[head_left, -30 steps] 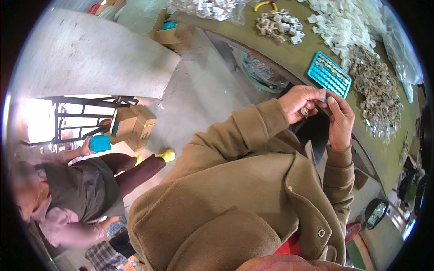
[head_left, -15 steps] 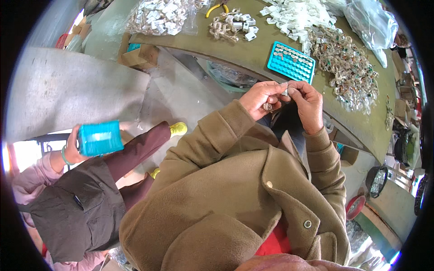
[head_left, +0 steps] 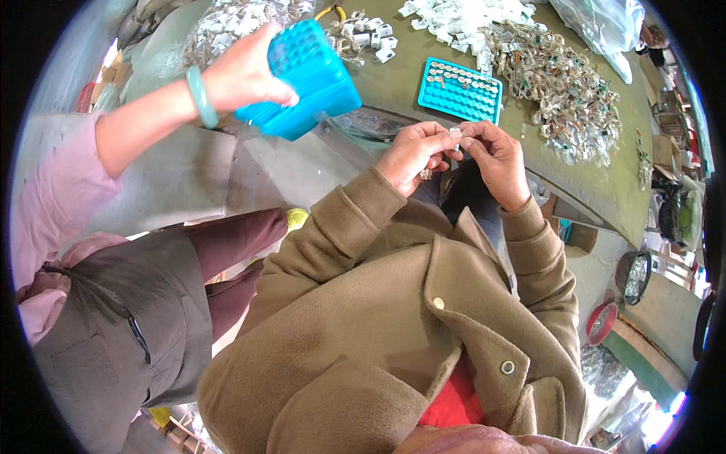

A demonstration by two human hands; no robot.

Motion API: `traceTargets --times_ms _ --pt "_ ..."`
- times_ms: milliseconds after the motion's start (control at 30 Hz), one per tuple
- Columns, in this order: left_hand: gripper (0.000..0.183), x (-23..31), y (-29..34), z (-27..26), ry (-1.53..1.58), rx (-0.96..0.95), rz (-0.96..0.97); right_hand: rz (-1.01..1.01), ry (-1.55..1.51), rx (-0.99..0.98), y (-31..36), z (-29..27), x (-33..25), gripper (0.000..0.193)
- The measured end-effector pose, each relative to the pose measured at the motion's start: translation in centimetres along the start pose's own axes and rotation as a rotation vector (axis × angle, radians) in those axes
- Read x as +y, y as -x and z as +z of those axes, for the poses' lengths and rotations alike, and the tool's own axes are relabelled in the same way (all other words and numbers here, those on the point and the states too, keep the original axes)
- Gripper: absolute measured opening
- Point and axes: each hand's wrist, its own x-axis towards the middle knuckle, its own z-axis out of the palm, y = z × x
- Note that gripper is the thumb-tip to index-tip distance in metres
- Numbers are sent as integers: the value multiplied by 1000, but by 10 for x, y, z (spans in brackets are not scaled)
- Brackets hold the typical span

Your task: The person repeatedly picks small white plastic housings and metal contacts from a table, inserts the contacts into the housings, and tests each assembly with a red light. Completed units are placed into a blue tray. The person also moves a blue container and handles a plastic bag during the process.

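1. Fingers of left hand [head_left: 411, 156] and right hand [head_left: 499, 157] are pinched closed.
2. Bench [head_left: 620, 200]: just beyond them.
3. Blue stack [head_left: 321, 87] has come near in a co-worker's hand [head_left: 242, 74]; the pinch seems undisturbed.
4. Tray [head_left: 460, 108]: on the bench, part-filled.
5. White piece [head_left: 455, 135]: between the fingertips.
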Motion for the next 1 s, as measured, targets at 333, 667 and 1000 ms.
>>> traceTargets --times_ms 333,667,1000 --pt "30 10 19 -25 -17 127 224 -105 128 18 -37 2 -32 19" --pt "31 30 10 -31 -196 205 383 -341 432 -3 -100 9 -60 25" --pt "38 68 -65 -8 -406 153 500 -181 350 7 -143 -21 -56 23"
